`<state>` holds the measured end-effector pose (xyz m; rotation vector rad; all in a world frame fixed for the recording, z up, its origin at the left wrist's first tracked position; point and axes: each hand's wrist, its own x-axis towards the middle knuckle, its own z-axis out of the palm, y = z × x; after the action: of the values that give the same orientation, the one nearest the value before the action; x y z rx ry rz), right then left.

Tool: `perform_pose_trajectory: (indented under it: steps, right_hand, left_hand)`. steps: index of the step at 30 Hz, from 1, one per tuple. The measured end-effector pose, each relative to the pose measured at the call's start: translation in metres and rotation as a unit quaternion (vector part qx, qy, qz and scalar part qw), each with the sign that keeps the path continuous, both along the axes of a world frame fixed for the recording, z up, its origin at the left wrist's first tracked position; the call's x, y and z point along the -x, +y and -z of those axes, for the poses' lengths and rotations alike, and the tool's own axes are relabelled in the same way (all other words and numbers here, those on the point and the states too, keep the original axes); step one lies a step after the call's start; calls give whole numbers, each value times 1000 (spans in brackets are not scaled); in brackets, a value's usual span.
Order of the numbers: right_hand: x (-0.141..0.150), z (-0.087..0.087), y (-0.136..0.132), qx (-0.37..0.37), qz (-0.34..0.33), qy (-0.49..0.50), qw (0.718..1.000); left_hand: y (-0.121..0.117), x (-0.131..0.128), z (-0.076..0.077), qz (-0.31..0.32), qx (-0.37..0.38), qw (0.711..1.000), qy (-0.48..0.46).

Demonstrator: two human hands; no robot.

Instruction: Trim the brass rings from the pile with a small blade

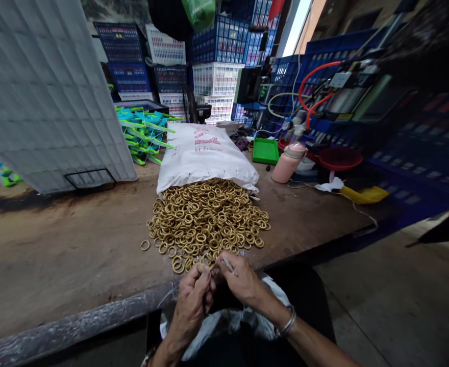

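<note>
A heap of brass-coloured rings (205, 219) spills from the mouth of a white woven sack (205, 153) onto the worktable. At the near edge of the heap, my left hand (194, 296) pinches a ring (211, 266) between thumb and fingers. Close beside it, my right hand (243, 283) is closed around a small, thin, pale tool (228, 264); its kind is mostly hidden by the fingers. The fingertips of both hands meet at the ring. Below them, a whitish plastic bag (224, 322) lies open over the lap.
The brown worktable (75, 260) has a plastic-wrapped front edge. A grey ribbed panel (56, 97) stands left, with green and blue plastic parts (142, 132) behind it. A pink bottle (289, 162), green tray (266, 151) and red bowl (340, 159) stand right; stacked crates (217, 79) rise behind.
</note>
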<state>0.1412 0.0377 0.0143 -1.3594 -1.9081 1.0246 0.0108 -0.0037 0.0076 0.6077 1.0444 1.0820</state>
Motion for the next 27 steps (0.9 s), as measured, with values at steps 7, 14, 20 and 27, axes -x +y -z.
perform_pose_trajectory:
  steps: [7,14,20,27]
  right_hand:
    - [1,0,-8,-72,-75,-139,985]
    - [4,-2,-8,-69,-67,-204,974]
    - [1,-1,-2,-57,-68,-261,961]
    - [3,0,19,-145,-49,-278,948]
  left_hand:
    - [1,2,7,-3,-52,998,40]
    - [1,2,4,-25,-64,995,78]
    - [-11,3,-10,-30,-59,996,56]
    - [-33,10,-32,-7,2,988,-156]
